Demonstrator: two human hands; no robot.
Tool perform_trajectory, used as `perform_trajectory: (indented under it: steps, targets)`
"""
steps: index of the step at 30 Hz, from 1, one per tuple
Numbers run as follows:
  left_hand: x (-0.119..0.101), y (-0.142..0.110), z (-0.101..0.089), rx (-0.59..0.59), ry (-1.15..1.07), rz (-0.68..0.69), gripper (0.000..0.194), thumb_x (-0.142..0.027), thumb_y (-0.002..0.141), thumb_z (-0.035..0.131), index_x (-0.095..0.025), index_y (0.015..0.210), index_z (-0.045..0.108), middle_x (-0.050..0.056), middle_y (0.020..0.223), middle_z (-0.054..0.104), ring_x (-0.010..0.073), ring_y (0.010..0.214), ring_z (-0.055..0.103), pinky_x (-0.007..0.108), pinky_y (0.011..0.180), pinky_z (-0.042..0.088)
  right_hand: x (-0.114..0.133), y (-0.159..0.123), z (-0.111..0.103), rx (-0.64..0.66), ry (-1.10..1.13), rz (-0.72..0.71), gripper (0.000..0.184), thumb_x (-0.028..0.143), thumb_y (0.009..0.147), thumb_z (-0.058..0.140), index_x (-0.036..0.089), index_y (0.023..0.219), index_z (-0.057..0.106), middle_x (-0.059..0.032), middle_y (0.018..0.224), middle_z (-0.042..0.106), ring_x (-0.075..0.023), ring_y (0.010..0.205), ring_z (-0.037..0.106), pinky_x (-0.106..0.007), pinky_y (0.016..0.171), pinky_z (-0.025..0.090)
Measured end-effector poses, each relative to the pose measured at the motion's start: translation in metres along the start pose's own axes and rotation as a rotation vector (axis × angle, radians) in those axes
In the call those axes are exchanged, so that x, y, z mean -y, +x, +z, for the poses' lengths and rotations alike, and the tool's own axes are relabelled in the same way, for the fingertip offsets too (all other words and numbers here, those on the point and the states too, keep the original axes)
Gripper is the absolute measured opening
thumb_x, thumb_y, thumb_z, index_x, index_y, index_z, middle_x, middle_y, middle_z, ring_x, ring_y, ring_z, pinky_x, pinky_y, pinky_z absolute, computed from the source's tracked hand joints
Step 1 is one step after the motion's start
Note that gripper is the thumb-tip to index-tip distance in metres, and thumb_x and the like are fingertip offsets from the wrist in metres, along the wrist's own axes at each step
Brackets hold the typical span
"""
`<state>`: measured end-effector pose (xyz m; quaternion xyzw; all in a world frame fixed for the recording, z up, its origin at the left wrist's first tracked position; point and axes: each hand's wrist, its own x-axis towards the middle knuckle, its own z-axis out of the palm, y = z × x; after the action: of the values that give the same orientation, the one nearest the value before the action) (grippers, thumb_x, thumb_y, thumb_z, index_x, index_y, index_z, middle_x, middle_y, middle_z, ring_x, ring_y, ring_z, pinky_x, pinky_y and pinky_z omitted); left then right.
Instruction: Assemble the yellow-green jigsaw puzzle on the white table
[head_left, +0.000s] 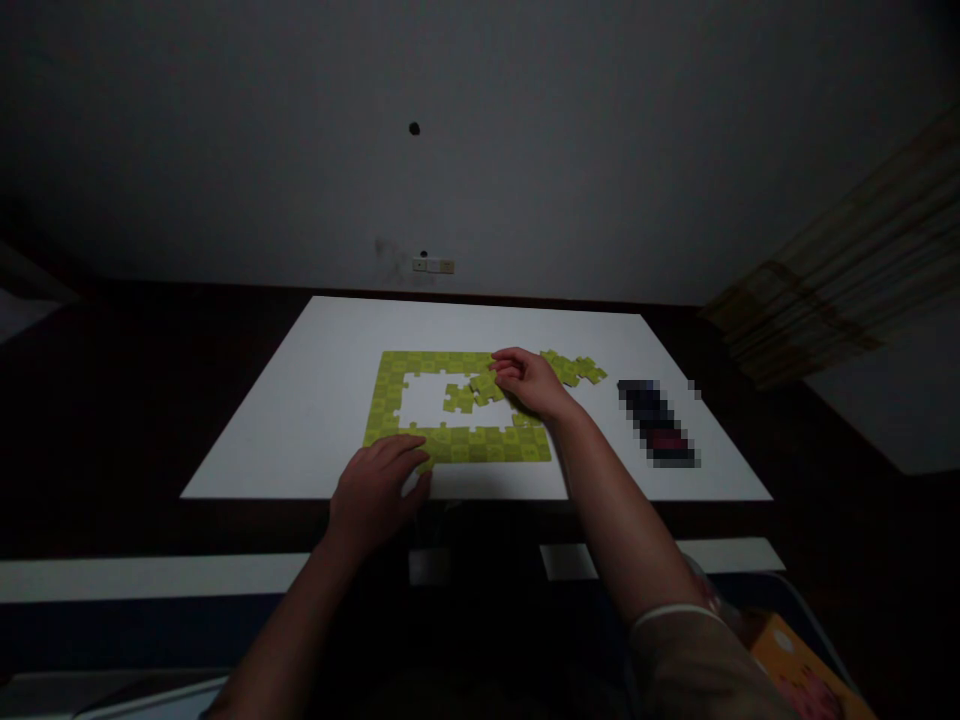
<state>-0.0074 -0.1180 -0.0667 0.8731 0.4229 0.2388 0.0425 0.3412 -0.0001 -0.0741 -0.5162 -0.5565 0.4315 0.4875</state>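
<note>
1. Head view, the hands: The person's right hand [529, 383] reaches over the upper right corner of the puzzle, its fingers curved and narrowed just above a loose piece [486, 385]; whether they grip that piece cannot be told. The left hand [379, 490] lies loosely open on the lower edge of the puzzle, with nothing visible in it.

2. Head view, the puzzle: A yellow-green jigsaw border [457, 447] forms a rectangular frame with a white opening in its middle. A small joined cluster of pieces [459, 398] lies inside that opening, next to the loose piece. More pieces [574, 368] lie just outside the frame's upper right corner, partly beside the right hand.

3. Head view, the surroundings: Everything rests on a white board [300, 440] on a dark table [135, 520]. To the right of the puzzle lies a dark object [656, 425], too blurred to identify. A beige sleeve [694, 665] covers the right upper arm, and an orange printed item [799, 660] shows at the lower right corner. Beyond the table are a pale wall [480, 140], a small wall plate [433, 266] and, at the right, a sheer curtain [825, 280].
</note>
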Motion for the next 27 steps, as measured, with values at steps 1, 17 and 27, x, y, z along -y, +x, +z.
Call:
perform_trajectory:
  steps: [1, 17, 27]
  targets:
    - [-0.0001, 0.0000, 0.0001, -0.003, -0.001, -0.002, 0.016, -0.027, 0.107, 0.073, -0.027, 0.123, 0.078, 0.007, 0.140, 0.084, 0.0333, 0.128, 0.080, 0.053, 0.100, 0.067, 0.0004, -0.0001, 0.0000, -0.001, -0.008, 0.002, 0.047, 0.028, 0.068, 0.082, 0.022, 0.114, 0.078, -0.0082, 0.107, 0.083, -0.0166, 0.081, 0.072, -0.036, 0.085, 0.064]
    - [-0.0005, -0.0002, 0.0002, 0.001, 0.024, 0.009, 0.015, -0.025, 0.108, 0.073, -0.027, 0.122, 0.077, 0.005, 0.140, 0.083, 0.0323, 0.127, 0.080, 0.051, 0.097, 0.067, 0.0031, -0.0006, 0.0020, 0.007, -0.014, -0.006, 0.045, 0.028, 0.067, 0.080, 0.021, 0.111, 0.079, -0.0080, 0.106, 0.083, -0.0160, 0.078, 0.069, -0.034, 0.079, 0.061]
    - [-0.0015, 0.0007, -0.0009, -0.007, 0.016, 0.005, 0.015, -0.026, 0.108, 0.072, -0.027, 0.122, 0.078, 0.006, 0.139, 0.084, 0.0337, 0.127, 0.080, 0.053, 0.097, 0.067, 0.0051, -0.0053, -0.0061, -0.005, -0.371, -0.058, 0.031, 0.033, 0.080, 0.075, 0.021, 0.107, 0.086, -0.0025, 0.085, 0.077, -0.0187, 0.073, 0.065, -0.034, 0.074, 0.054]
